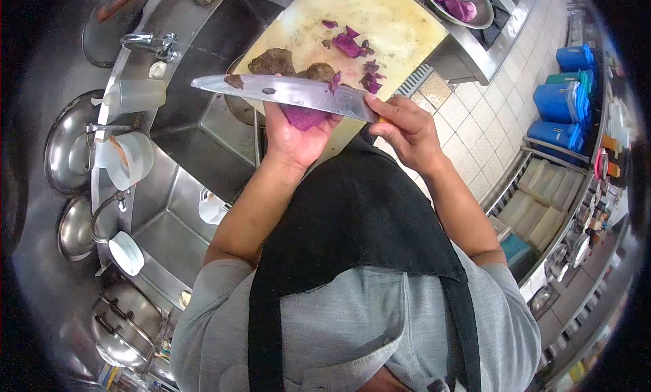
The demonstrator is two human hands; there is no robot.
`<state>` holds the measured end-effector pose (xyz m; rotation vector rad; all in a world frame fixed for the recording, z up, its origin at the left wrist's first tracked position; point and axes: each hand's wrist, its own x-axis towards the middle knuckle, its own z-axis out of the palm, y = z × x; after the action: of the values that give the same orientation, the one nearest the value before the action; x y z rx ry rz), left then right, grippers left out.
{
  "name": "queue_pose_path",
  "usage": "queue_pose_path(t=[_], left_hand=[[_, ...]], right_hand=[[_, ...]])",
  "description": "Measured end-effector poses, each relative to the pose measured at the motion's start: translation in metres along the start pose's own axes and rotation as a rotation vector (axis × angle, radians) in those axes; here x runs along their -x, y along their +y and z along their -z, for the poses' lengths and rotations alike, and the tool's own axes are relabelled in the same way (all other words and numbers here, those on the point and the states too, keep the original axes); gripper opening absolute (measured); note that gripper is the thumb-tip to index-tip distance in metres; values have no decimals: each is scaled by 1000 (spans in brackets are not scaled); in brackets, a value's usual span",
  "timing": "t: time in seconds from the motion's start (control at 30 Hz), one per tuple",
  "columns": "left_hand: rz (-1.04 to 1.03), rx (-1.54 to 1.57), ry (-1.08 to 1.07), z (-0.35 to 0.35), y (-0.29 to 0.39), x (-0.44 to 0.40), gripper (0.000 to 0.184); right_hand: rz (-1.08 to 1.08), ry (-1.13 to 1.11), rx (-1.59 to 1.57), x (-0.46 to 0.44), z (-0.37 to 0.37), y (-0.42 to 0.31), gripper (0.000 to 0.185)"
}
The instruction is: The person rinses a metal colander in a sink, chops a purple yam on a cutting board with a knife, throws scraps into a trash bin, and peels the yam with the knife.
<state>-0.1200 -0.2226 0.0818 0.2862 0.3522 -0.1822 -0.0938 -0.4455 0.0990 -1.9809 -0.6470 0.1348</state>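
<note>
My right hand (411,131) is closed on the handle end of a large kitchen knife (298,95). Its broad blade stretches leftward across the board, with bits of peel stuck to it. Beneath the blade my left hand (295,144) cups a piece of purple yam (305,116); the blade hides part of both, and I cannot tell whether the edge touches the yam. Brown, rough-skinned yam chunks (271,62) lie just beyond the knife on a worn yellowish cutting board (291,26). Purple trimmings (347,46) are scattered over the board's middle.
A metal bowl (483,13) with peeled purple pieces stands at the upper right. On the left are a steel double sink (196,148), a faucet (150,45) and plastic containers (129,161). Blue bins (559,104) and a crate rack line the right side of the tiled floor.
</note>
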Motion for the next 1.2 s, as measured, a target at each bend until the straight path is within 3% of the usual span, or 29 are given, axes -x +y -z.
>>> queue_pose_path(t=[0.07, 0.17, 0.4, 0.47, 0.53, 0.6, 0.73, 0.83, 0.93, 1.2], left_hand=[[11, 28, 93, -5, -1, 0, 67], [4, 31, -51, 5, -1, -4, 67], [53, -26, 18, -11, 9, -4, 59], [62, -2, 41, -21, 13, 4, 62], [38, 13, -28, -13, 15, 4, 62], [5, -84, 61, -10, 16, 0, 62], [-17, -186, 157, -10, 9, -8, 61], [-74, -241, 291, -21, -3, -7, 61], [-34, -265, 249, -12, 0, -8, 62], [-89, -214, 226, -19, 4, -2, 53]], right_hand=[[37, 54, 35, 1, -6, 5, 44], [42, 121, 76, 1, -9, 7, 44], [58, 133, 241, 12, -1, 31, 41], [-142, 307, 134, 20, 3, 55, 36], [-277, 258, 109, 28, 15, 66, 33], [-276, 235, 126, 28, 19, 62, 32], [-152, 233, 8, 11, 16, 23, 31], [-80, -9, 91, 1, 19, -10, 35], [-68, -51, 164, -6, 20, -21, 40], [-49, 87, 312, -3, 11, -3, 37]])
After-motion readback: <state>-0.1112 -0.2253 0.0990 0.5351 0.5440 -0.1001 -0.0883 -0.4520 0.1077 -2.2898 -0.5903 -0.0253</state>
